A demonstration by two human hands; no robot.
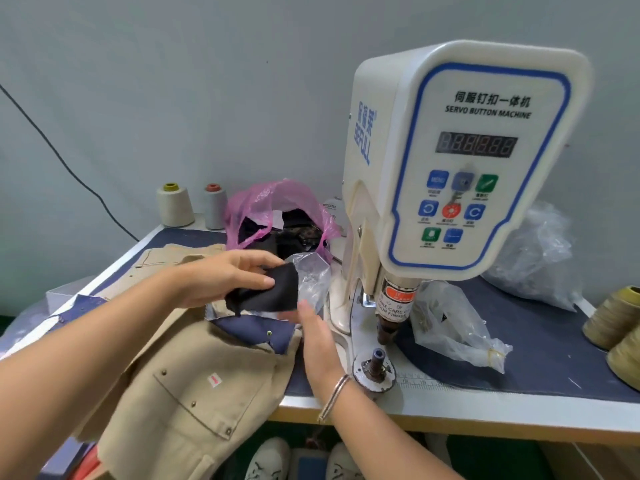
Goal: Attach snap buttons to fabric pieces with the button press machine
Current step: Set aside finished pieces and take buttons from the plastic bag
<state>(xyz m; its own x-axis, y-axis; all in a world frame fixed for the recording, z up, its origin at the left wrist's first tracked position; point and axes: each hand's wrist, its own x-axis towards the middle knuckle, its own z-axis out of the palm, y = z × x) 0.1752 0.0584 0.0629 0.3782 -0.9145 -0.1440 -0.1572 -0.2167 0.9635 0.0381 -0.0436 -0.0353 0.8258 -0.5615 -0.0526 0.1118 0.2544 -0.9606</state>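
Left hand: the left hand [225, 275] pinches a small black fabric piece [268, 294] between thumb and curled fingers, holding it up off the bench.
Right hand: the right hand [311, 336] is flat with straight fingers, just below the black piece and reaching under it; whether the fingertips touch the cloth I cannot tell. It grips nothing. A metal bangle [334, 396] sits on that wrist.
Task thing: the black piece hangs between the 2 hands, left of the press and not yet over the die.
Machine: the servo button machine [460, 161] stands to the right of the hands; its upper punch [389, 327] is raised, and the lower die [375, 362] just beside the right wrist looks bare, though a small snap part there would be hard to see.
Done so far: a tan garment [180, 368] under the left forearm already shows several metal snaps, and so does the navy piece [256, 332] below the hands.
Left to do: judging by this, the black piece has no snap showing yet; it seems to need laying over the die and pressing.
Supplies: a clear plastic bag [313, 278] lies just beyond the hands, and a pink bag [277, 209] of dark pieces sits farther beyond, which suggests more pieces wait.
Bench: the bench [519, 400] has a dark mat.
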